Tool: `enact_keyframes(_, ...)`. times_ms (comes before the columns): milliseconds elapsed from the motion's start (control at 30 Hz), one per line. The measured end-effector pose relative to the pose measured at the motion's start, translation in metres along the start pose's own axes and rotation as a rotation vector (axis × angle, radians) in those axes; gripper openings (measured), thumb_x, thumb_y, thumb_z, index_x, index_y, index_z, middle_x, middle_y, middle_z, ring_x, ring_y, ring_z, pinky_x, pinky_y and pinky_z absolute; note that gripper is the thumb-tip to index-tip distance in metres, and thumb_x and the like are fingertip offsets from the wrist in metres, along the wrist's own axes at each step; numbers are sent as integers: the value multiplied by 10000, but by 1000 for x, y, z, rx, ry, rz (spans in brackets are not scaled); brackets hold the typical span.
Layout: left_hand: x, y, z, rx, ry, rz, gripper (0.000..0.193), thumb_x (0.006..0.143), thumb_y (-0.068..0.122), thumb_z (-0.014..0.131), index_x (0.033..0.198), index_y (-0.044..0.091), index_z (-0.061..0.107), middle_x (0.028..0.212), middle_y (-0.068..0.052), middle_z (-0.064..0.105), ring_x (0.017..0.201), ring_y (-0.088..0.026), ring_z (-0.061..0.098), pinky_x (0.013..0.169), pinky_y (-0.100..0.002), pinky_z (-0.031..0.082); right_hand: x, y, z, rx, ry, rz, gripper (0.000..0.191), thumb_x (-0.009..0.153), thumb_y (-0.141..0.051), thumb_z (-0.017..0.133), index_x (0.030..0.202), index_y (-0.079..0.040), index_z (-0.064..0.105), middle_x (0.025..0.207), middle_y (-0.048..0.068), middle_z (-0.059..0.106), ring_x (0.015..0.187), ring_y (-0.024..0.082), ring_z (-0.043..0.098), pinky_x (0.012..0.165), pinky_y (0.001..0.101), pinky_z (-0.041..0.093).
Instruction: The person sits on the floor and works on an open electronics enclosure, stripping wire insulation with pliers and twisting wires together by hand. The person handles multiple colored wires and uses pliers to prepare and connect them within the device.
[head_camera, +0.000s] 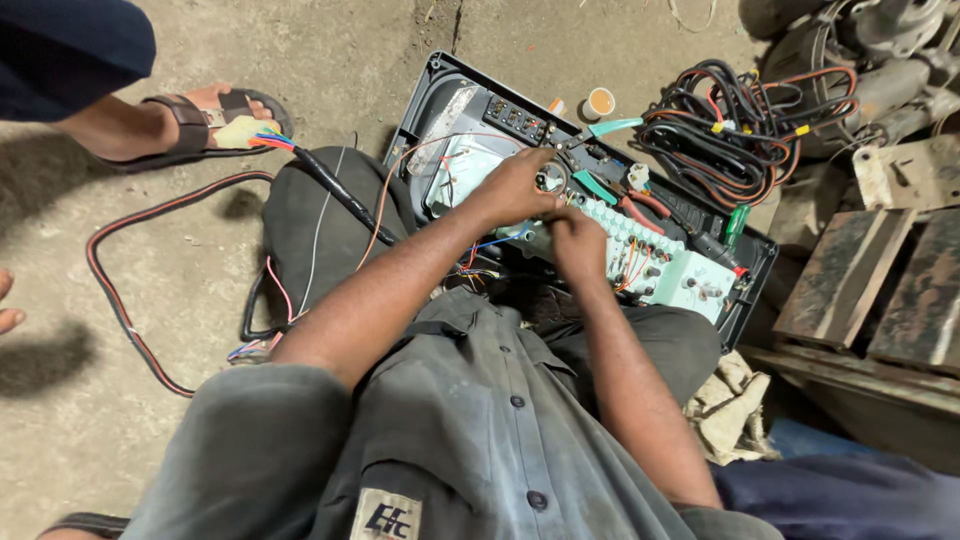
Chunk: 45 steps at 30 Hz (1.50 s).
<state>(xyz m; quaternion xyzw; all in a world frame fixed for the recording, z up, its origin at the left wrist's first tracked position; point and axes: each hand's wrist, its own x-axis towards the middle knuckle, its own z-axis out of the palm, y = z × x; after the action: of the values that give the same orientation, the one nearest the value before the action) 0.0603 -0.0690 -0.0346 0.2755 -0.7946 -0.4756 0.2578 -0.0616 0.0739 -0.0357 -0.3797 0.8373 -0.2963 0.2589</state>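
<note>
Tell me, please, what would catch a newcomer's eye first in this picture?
First, the open dark case in the middle, packed with pale terminal blocks and thin wires, with both hands over it: the left hand by a small round part, the right hand beside it. Next, the cable bundle at upper right. A sandalled foot stands at upper left.

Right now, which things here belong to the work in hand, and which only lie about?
In hand: left hand, right hand, open control box, pale terminal board, pliers.
Lying about: wire bundle, rag, small cup, sandal.
</note>
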Motion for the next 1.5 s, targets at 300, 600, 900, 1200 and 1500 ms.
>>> enact_keyframes(300, 3, 31, 35, 339, -185, -62, 537, 866, 9, 608, 1393, 60, 516, 1255, -255, 566, 1076, -449, 636, 849, -511, 541, 28, -1, -52, 125, -33, -448, 557, 846, -52, 734, 1387, -44, 600, 1275, 184, 667, 1064, 233, 670, 893, 348, 535)
enact_keyframes(600, 27, 51, 45, 626, -313, -111, 175, 886, 161, 630, 1009, 136, 751, 993, -182, 729, 982, -393, 686, 817, -535, 530, 50, 22, -89, 220, -94, -56, 445, 830, -116, 700, 1275, -102, 699, 941, 100, 769, 765, 144, 693, 720, 308, 555)
enact_keyframes(900, 28, 69, 65, 476, -230, -58, 180, 817, 250, 771, 955, 135, 788, 952, -161, 723, 934, -385, 679, 786, -514, 522, 45, 44, -103, 362, -98, -48, 481, 817, -152, 785, 1280, -80, 676, 965, 78, 775, 770, 115, 704, 679, 278, 560)
enact_keyframes(1200, 38, 81, 74, 379, -149, -376, 246, 802, 334, 788, 942, 134, 812, 965, -147, 759, 941, -333, 719, 835, -441, 551, 26, 43, -108, 120, -21, 83, 436, 784, -203, 764, 1186, -96, 630, 882, 150, 756, 760, 242, 716, 713, 379, 552)
enact_keyframes(1500, 67, 86, 76, 532, -311, -458, 206, 815, 216, 707, 957, 109, 811, 1025, -214, 727, 988, -379, 706, 891, -458, 550, 10, 36, -105, 168, -113, 63, 469, 835, -270, 805, 1253, -99, 677, 905, 114, 788, 752, 192, 734, 677, 348, 556)
